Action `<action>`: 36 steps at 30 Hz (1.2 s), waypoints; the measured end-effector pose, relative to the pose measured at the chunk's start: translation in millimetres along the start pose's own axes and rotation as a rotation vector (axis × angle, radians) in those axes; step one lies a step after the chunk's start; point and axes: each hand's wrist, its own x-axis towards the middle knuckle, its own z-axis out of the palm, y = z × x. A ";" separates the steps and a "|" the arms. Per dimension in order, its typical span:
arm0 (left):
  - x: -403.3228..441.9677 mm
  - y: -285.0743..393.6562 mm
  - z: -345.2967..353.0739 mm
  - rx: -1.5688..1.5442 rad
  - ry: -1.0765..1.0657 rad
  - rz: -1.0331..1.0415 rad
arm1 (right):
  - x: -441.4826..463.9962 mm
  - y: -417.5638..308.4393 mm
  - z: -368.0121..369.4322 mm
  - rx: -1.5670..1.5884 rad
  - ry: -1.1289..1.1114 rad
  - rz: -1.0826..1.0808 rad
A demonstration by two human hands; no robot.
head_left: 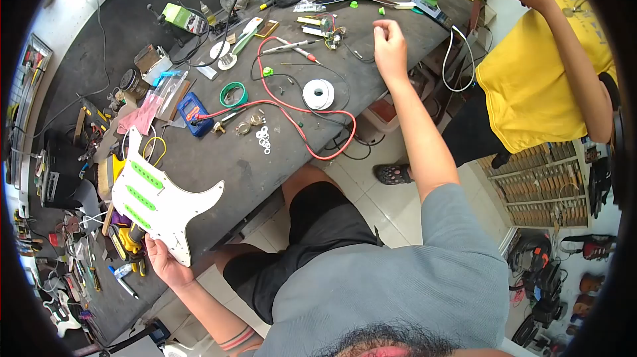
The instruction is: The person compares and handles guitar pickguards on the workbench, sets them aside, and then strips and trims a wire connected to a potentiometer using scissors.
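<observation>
My left hand (169,264) pinches the pickguard (171,205), apparently steadying it; next calls for a firm grip. My right hand (390,52), near the wiring (334,38), curls, contents unclear.

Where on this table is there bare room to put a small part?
The clearest patch of dark table lies between the white plate, blue meter and white rings. Another is left of the green box. It is crowded left of the left hand, around the yellow tool.

Grey textured shirt (391,284), black shorts (325,217)
</observation>
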 end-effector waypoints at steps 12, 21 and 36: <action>-7.9 -4.7 14.8 0.061 0.055 0.040 | -4.2 -2.6 -2.8 -0.113 -0.086 0.029; -3.2 -4.7 18.6 0.087 0.073 0.023 | -5.5 -8.5 -3.8 -0.213 -0.160 0.065; -5.4 -8.7 12.9 0.104 0.104 0.093 | -4.6 -10.4 -3.9 -0.232 -0.157 0.062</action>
